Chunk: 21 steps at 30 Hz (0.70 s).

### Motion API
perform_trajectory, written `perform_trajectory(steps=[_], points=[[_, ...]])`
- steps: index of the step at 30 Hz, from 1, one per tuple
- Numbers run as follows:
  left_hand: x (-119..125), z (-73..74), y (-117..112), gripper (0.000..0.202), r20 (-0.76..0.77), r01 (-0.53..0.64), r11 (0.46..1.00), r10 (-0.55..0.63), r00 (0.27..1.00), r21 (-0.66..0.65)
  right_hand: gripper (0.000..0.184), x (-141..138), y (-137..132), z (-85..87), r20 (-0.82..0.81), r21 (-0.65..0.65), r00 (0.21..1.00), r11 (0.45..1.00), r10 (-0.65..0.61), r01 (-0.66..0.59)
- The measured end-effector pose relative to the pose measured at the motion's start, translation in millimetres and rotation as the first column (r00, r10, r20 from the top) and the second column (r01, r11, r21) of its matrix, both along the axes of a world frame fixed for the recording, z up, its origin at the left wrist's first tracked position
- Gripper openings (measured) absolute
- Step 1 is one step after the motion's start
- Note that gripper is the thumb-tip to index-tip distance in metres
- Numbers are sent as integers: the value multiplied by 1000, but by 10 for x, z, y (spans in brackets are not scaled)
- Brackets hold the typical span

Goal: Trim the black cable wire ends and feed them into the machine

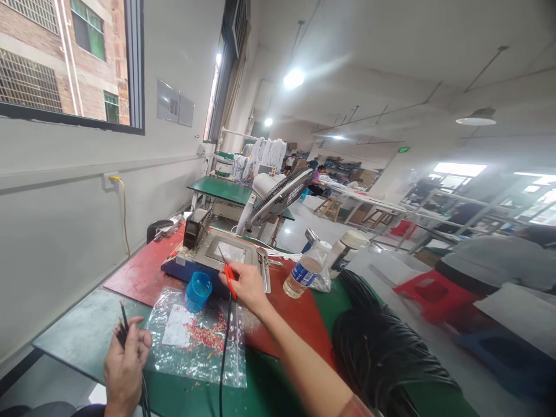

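My left hand [125,359] is closed around a bunch of black cables [124,324], their stripped ends pointing up and their lengths hanging below. My right hand [248,284] is closed on a red-handled tool [230,280] with a thin dark tip; its exact kind is unclear. That tip is over the silvery rectangle on top of a blue-based metal device [208,248]. Under the right hand a black cable [224,359] runs down to the table's front; its upper end is partly hidden. A blue cup [198,291] stands in front of the device.
Red and yellow scraps [206,336] cover a clear plastic bag [237,370]. To the right stand a labelled bottle [301,279] and a white container [347,252], with black cable coils [382,353] nearer me. A fan [282,197] stands behind the table. Someone sits at far right.
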<state>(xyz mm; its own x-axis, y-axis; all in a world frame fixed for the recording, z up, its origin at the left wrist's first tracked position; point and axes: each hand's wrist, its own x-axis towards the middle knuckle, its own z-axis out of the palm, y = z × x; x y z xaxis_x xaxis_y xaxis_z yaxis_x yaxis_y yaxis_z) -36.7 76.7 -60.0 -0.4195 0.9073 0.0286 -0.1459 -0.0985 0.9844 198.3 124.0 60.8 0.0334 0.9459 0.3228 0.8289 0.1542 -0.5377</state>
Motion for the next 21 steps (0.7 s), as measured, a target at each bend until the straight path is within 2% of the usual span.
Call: perform_trajectory(steps=[4,9,16,18,21], points=[[3,12,-9,41,22,11,1000,-10,1000,-3,24,-180,-58,-156,152,-15,987,999,-46,49],[0,31,-20,43,60,21,1000,-21,998,-1,21,-256,-68,-213,243,-46,968,996,-68,82],[23,70,-60,38,216,3,998,-16,976,62,22,-262,-109,-275,176,15,981,997,-78,77],[29,129,-91,39,241,-8,997,-11,970,75,23,-250,-162,-281,129,72,989,995,-76,67],[65,292,-185,43,249,6,998,-22,968,68,25,-211,-313,-289,46,209,999,978,-3,-6]])
